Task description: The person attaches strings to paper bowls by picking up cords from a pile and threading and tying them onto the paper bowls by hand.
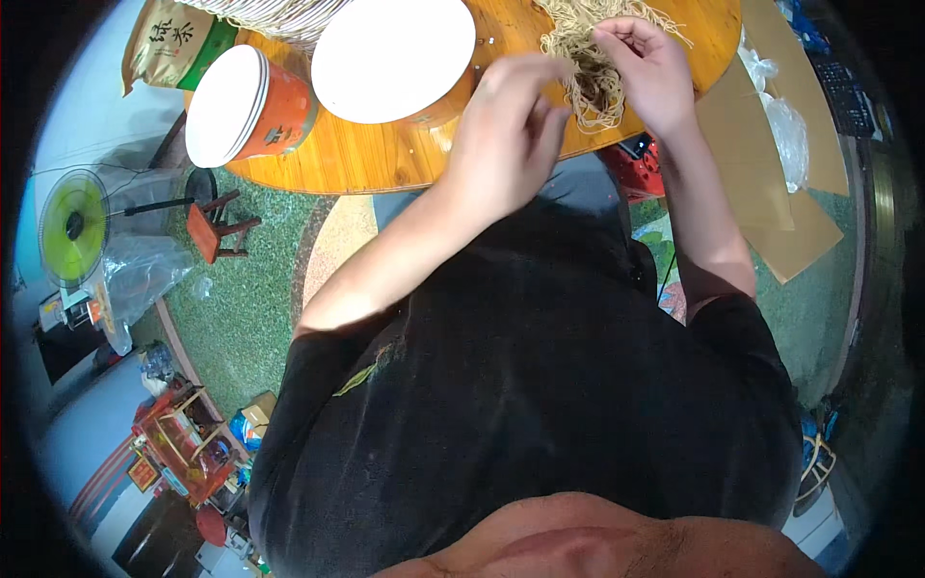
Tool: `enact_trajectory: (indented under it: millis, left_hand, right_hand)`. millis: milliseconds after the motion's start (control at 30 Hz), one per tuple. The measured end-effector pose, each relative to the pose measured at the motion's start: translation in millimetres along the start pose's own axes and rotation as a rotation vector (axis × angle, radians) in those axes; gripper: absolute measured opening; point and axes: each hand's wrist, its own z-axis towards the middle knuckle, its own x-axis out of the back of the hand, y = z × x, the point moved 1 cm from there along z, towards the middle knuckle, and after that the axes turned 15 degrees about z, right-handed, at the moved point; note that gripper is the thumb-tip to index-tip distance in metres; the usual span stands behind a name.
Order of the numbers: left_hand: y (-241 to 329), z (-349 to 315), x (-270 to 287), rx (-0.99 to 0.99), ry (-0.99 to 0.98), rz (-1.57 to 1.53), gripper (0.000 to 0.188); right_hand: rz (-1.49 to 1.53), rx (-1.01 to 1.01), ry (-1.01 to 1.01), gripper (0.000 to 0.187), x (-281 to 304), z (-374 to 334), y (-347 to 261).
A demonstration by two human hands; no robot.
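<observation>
A tangled heap of thin beige strands (590,91) lies at the near right part of the wooden table. Just at its right side is my right hand (657,82), thumb and fingertips pinched together on some of the strands. My left hand (511,135) hovers over the table edge on the heap's left. Its fingers reach toward the strands but are smeared by motion, so whether they hold any is hidden. Left of that hand sits a tub with a round white lid (393,58). Farther left is an orange tub (279,111) with a white lid.
The glossy wooden table (361,164) has a curved near edge. A brown and green bag (173,43) and a white woven basket (279,17) stand at the back left. Flattened cardboard (742,144) lies on the right; a green fan (73,226) and small stool (220,231) are left.
</observation>
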Motion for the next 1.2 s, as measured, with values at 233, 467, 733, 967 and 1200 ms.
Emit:
enact_trajectory:
  millis: [233, 467, 733, 967, 1200]
  left_hand:
    - [-30, 43, -71, 0.03, 0.1, 0.135, 0.017]
    - [-10, 6, -24, 0.34, -0.056, -0.086, 0.019]
    - [8, -62, 48, 0.38, -0.27, -0.334, 0.008]
    - [5, -87, 87, 0.417, -0.136, -0.685, 0.012]
    - [-1, -83, 81, 0.5, 0.008, -0.348, 0.012]
  right_hand:
    - [0.139, 0.02, -0.033, 0.014, 2, -13, 0]
    - [-0.649, 0.232, -0.357, 0.04, -19, -27, -34]
    - [-0.89, 0.078, -0.418, 0.046, -32, -7, -28]
    - [-0.901, 0.716, -0.156, 0.024, -54, -13, -44]
    - [0.49, -0.773, -0.375, 0.039, -121, -122, -83]
